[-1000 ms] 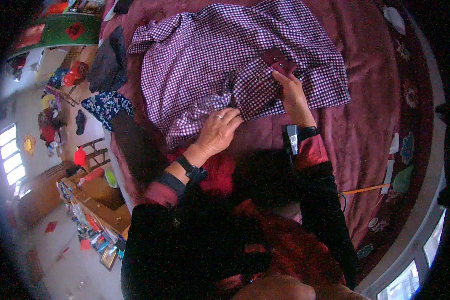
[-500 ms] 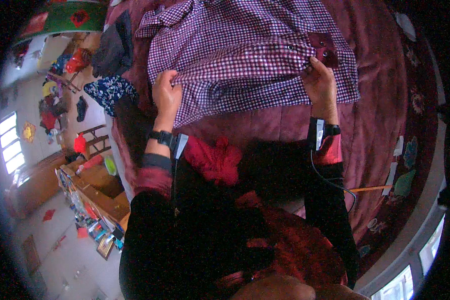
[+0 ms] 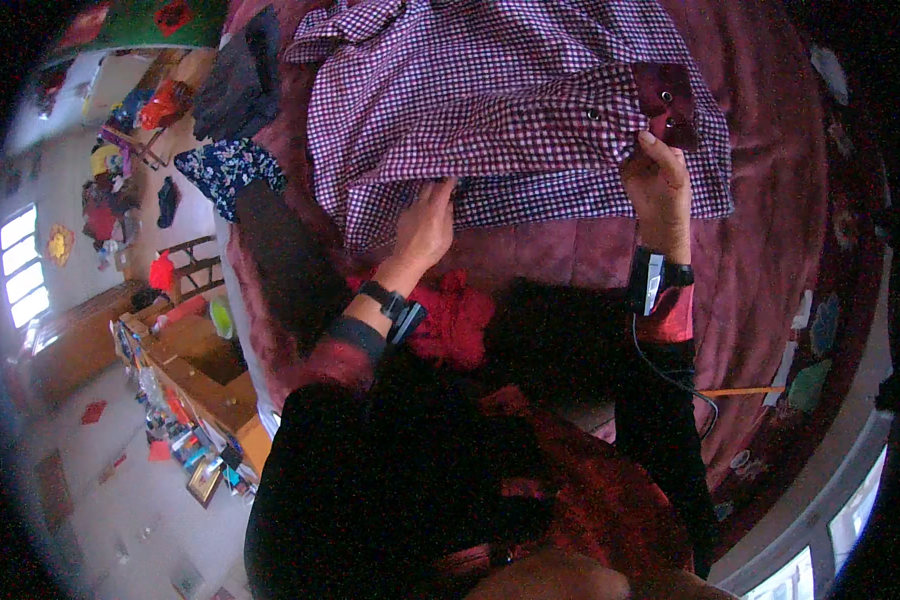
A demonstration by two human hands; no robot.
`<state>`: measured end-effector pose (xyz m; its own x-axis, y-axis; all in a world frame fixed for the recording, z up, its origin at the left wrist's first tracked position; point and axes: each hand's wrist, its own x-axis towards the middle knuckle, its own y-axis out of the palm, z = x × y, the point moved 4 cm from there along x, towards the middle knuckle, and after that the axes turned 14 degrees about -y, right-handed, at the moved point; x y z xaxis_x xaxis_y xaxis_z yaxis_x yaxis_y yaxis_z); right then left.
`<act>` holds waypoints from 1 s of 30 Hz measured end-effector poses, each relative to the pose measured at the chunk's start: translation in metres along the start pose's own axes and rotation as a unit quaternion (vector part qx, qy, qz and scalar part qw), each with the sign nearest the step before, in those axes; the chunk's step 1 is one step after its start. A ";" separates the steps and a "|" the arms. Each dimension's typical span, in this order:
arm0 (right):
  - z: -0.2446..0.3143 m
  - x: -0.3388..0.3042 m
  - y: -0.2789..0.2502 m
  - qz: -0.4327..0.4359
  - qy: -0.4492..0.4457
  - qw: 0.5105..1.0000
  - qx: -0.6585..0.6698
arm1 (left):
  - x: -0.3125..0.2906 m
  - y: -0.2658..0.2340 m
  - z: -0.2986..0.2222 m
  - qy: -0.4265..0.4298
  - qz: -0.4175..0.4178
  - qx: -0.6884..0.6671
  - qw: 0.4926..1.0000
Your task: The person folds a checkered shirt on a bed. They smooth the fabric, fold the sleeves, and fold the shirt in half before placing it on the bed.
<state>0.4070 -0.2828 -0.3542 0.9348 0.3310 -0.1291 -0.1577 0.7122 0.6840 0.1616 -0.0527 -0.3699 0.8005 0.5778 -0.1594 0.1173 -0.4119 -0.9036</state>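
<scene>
A checked shirt point(image 3: 530, 50) in dark purple, red and white lies spread on the bed, with one sleeve laid across its front. My right hand point(image 3: 660, 190) is closed, pinching the lower edge of that sleeve between thumb and fingers beside the plain maroon cuff point(image 3: 667, 95), which has dark round buttons. Farther left along the same edge, my left hand point(image 3: 425, 230) touches the sleeve from below. Its fingertips are partly hidden at the fabric, so its grip does not show clearly. Both wrists wear black straps with small devices.
A maroon plush blanket point(image 3: 770, 170) covers the bed. Left of the shirt lie a dark grey garment point(image 3: 240, 80) and a navy floral cloth point(image 3: 230, 175). A bright red cloth point(image 3: 455, 320) lies close to my body. Beyond the bed's left side stands a wooden cabinet point(image 3: 195, 375) with clutter.
My left hand has let go of the sleeve's left part and moved right along its lower edge. The right hand still pinches beside the cuff. The whole view has shifted slightly.
</scene>
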 end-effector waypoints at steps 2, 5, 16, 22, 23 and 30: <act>0.009 -0.002 -0.003 -0.017 0.038 0.999 0.014 | 0.014 0.022 0.013 -0.123 0.108 0.085 0.983; 0.016 -0.004 -0.006 -0.030 0.037 0.999 0.006 | 0.029 0.017 0.012 0.055 -0.070 0.053 0.995; 0.031 0.003 -0.044 0.199 -0.150 0.680 -0.690 | 0.021 0.018 0.081 -0.335 0.014 -0.470 0.816; 0.014 0.015 -0.066 0.017 0.010 0.858 -0.513 | -0.010 -0.020 0.088 -0.233 0.144 -0.709 0.649; 0.009 0.018 -0.067 -0.035 0.048 0.930 -0.363 | -0.014 -0.017 0.095 -0.333 0.127 -0.772 0.526; 0.019 0.022 -0.064 -0.118 -0.060 0.976 -0.173 | -0.006 -0.017 0.099 -0.311 0.054 -0.723 0.614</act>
<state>0.4442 -0.3329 -0.3873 0.9854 0.0726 -0.1538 -0.0126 0.9328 0.3601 0.0960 0.0207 -0.3930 0.5234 0.4647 -0.7142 0.8427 -0.4066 0.3530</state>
